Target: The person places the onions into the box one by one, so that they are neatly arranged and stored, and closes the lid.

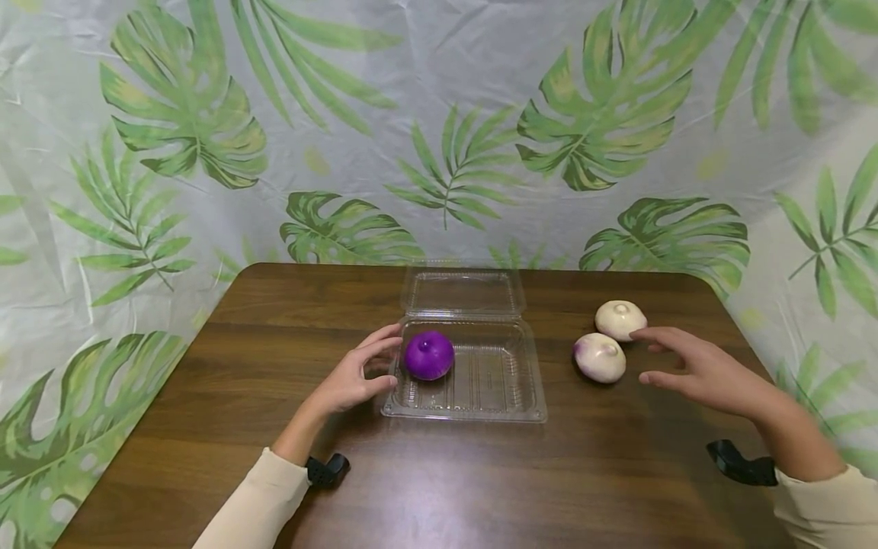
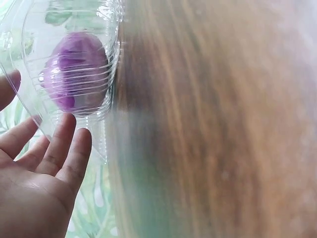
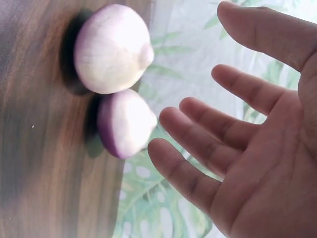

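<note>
Reaching with spread fingers, your right hand (image 1: pixel 700 370) hovers just beside two pale onions (image 1: pixel 610 341), holding nothing. Your left hand (image 1: pixel 357 374), fingers relaxed, touches the clear clamshell container (image 1: pixel 504 389) holding a purple onion (image 1: pixel 428 355).

Head view looks down; wrist views sit close (sideways).

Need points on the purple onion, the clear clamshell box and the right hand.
purple onion (image 1: pixel 428 355), head view, middle of its top.
clear clamshell box (image 1: pixel 504 381), head view, bare ribbed floor.
right hand (image 1: pixel 706 371), head view, back of the hand.
</note>
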The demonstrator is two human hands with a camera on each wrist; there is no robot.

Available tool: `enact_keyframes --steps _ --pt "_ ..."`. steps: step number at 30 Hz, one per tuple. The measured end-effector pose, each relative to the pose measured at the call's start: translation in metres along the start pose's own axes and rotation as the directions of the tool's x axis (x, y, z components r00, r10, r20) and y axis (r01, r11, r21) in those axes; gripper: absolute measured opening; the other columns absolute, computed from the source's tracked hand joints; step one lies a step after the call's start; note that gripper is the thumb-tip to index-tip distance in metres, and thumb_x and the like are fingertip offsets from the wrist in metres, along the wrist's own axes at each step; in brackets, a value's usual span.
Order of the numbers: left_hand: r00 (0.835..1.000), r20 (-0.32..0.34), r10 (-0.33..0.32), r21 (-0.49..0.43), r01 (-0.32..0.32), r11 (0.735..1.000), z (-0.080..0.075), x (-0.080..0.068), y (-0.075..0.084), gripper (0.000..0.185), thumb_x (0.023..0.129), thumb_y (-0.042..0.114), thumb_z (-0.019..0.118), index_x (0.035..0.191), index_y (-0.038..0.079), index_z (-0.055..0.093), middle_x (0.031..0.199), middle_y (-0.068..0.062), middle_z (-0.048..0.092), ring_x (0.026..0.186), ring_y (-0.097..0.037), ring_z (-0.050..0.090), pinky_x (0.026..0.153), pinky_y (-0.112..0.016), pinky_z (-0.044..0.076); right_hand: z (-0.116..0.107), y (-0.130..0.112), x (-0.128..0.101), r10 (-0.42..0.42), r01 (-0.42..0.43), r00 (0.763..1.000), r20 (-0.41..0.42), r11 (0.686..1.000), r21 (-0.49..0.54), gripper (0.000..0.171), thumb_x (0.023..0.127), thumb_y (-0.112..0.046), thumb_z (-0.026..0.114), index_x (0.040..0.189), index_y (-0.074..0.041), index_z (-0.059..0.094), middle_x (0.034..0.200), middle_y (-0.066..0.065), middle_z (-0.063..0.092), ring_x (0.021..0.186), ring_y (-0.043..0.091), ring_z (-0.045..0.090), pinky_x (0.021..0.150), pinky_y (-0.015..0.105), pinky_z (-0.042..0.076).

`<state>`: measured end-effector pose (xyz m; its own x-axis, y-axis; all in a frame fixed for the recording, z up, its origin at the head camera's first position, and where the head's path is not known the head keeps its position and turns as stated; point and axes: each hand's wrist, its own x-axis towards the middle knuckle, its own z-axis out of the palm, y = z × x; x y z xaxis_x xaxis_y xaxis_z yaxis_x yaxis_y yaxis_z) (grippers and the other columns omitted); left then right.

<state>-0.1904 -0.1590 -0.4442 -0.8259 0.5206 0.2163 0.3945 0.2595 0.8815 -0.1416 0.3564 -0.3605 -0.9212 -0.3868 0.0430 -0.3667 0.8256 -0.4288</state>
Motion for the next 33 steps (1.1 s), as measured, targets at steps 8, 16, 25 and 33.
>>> enact_keyframes --steps 8,16,25,33 --pt "1.0 0.006 -0.023 -0.026 0.023 0.999 0.002 -0.002 0.001 0.066 0.084 -0.003 0.068 0.144 -0.011 0.042 0.163 -0.018 0.026 0.128 -0.044 0.052 0.103 -0.047 0.053 0.005 0.004 0.005 0.028 -0.029 0.999 0.027 0.998 0.048 0.06 0.09 -0.025 0.073 0.141 -0.005 0.048 0.141 0.023 0.052 0.119 0.044 0.057 0.07 0.026 0.055" --pt "0.999 0.008 -0.05 -0.04 0.051 0.998 0.001 0.0 0.0 0.07 0.084 -0.006 0.066 0.148 -0.01 0.036 0.165 -0.014 0.024 0.13 -0.043 0.051 0.105 -0.05 0.051 0.012 0.008 0.009 0.032 -0.034 0.999 0.031 0.995 0.095 0.062 0.092 -0.023 0.071 0.143 -0.001 0.045 0.143 0.027 0.048 0.12 0.049 0.055 0.074 0.037 0.059" --pt "0.999 0.001 -0.038 -0.027 0.038 0.999 0.001 -0.001 0.001 0.066 0.085 -0.003 0.067 0.145 -0.011 0.04 0.164 -0.016 0.025 0.13 -0.044 0.051 0.103 -0.048 0.053 0.03 0.009 0.016 -0.004 0.005 0.999 -0.032 0.999 0.037 0.064 0.085 -0.022 0.078 0.138 0.002 0.048 0.135 0.029 0.053 0.116 0.048 0.056 0.084 0.056 0.053" --pt "1.0 -0.001 -0.026 -0.034 0.026 0.999 0.002 -0.001 0.001 0.065 0.085 -0.002 0.067 0.144 -0.012 0.041 0.164 -0.017 0.025 0.13 -0.045 0.051 0.103 -0.048 0.053 0.044 0.012 0.024 -0.037 0.037 0.999 -0.035 0.999 0.007 0.07 0.083 -0.018 0.079 0.139 0.008 0.046 0.133 0.035 0.051 0.112 0.049 0.057 0.085 0.06 0.053"
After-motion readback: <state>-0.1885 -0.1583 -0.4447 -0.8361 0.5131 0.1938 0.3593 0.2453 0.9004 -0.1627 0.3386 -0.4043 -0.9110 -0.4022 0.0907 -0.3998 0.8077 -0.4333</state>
